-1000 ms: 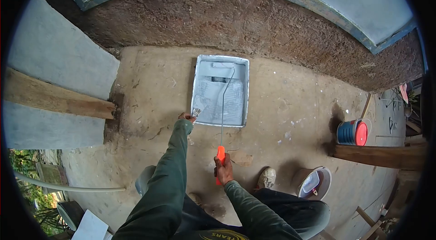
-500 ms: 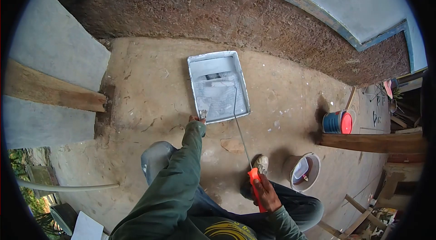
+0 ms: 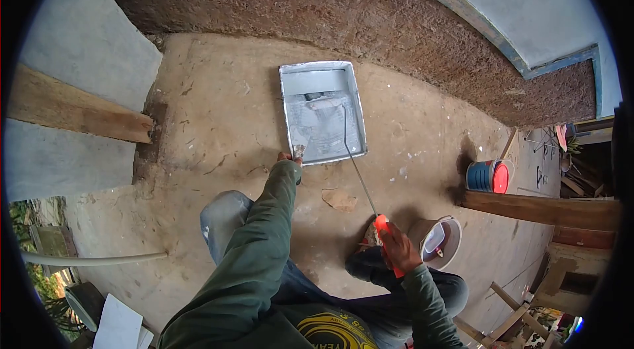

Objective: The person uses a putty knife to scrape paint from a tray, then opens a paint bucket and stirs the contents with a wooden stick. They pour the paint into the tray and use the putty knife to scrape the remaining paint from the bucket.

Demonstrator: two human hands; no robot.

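Note:
My right hand point(image 3: 399, 250) is wrapped round the orange handle of a paint roller point(image 3: 381, 223). The roller's long thin metal rod reaches into a paint tray point(image 3: 362, 118), where its whitish, paint-covered sleeve lies across the sloped bed below the deep end. My left hand point(image 3: 284, 157) is closed at the tray's near left corner, gripping the rim. A paint-smeared piece shows beside that hand over the corner; I cannot make out what it is. Wet grey-white paint coats the inside of the tray.
A bucket point(image 3: 450, 243) with a plastic container inside stands by my right knee. Beyond it are a blue paint can point(image 3: 480, 176) with a red lid and a wooden post point(image 3: 528, 208). Another post point(image 3: 72, 106) stands left. A rough brown wall base point(image 3: 284, 5) runs behind the tray.
The roller sleeve has moved slightly toward the tray's deep end. My right hand has shifted forward and a little right with the handle. The left hand stays at the tray corner.

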